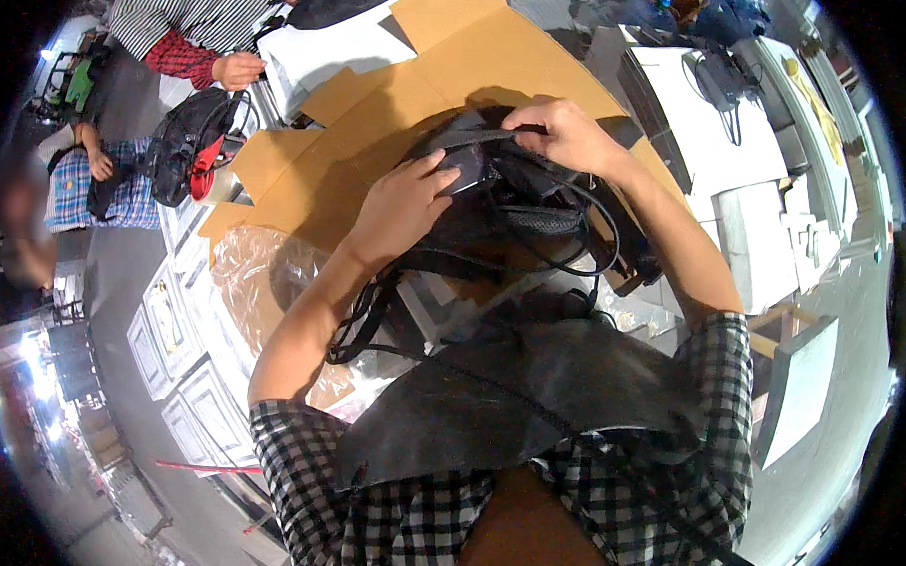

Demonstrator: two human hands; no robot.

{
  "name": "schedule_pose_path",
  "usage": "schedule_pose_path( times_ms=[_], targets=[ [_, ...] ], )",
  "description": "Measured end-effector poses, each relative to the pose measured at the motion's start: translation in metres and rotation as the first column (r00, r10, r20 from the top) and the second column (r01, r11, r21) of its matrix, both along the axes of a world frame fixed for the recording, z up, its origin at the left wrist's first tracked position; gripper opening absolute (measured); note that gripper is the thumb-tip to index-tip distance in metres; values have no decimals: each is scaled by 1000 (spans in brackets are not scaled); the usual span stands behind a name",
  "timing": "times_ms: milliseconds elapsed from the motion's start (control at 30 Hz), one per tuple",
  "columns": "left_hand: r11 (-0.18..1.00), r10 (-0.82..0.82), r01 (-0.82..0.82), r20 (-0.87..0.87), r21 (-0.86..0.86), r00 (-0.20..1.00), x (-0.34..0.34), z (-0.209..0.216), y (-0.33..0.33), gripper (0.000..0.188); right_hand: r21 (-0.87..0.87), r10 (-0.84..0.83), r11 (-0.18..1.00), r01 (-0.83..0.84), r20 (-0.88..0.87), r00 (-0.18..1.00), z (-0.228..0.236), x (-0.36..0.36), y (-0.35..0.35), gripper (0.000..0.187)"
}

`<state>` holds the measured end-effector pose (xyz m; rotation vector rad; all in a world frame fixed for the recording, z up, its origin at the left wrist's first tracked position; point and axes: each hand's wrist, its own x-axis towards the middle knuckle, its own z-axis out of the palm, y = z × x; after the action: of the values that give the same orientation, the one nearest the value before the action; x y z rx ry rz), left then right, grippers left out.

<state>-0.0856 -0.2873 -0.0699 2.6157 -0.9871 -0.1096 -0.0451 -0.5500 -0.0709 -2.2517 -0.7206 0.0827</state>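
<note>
With my right hand [566, 137], I pinch a black strap [478, 137] between thumb and fingers. My left hand [404, 206] lies over the near-left side of the same black bag [467, 222], fingers slightly spread; whether they grip it, I cannot tell. That bag sits between and just below both hands, with a mesh pad [540, 219] showing under my right wrist and a black cable [615, 229] looping beside it.

Beneath and beyond my hands spreads an opened cardboard sheet [481, 59], its flaps sticking out; I can't make out what bears it. Left of my left forearm, crumpled clear plastic [249, 266] lies over its edge, and farther out are white panels [177, 323] and a grey floor [124, 281].

Past my left hand, a co-worker's hand [239, 71] reaches out of a red checked cuff, near a second black bag [184, 139] with a red-and-white roll [209, 170] by it. Another person [102, 176] is farther left. Right of my right hand, a black corded bundle [717, 83] lies on a white surface [668, 116]. Between my chest and the bag hangs a dark sheet [529, 390], crossed by a black cord [499, 384], blocking my view of what lies below.
</note>
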Motion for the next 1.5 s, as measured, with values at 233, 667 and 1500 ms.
schedule_pose_path(
  times_ms=[233,667,1500],
  targets=[
    [996,10,-9,-10,84,1000,-2,6,-5,45,7,-20,1000,19,111,994,-15,5,2,21],
    [1000,-2,2,2,27,1000,8,6,-6,44,441,-53,897,36,27,998,41,-45,-27,27],
    [994,-74,83,-137,66,988,25,14,3,44,-177,-60,984,31,-161,985,0,-148,80,57]
  ],
)
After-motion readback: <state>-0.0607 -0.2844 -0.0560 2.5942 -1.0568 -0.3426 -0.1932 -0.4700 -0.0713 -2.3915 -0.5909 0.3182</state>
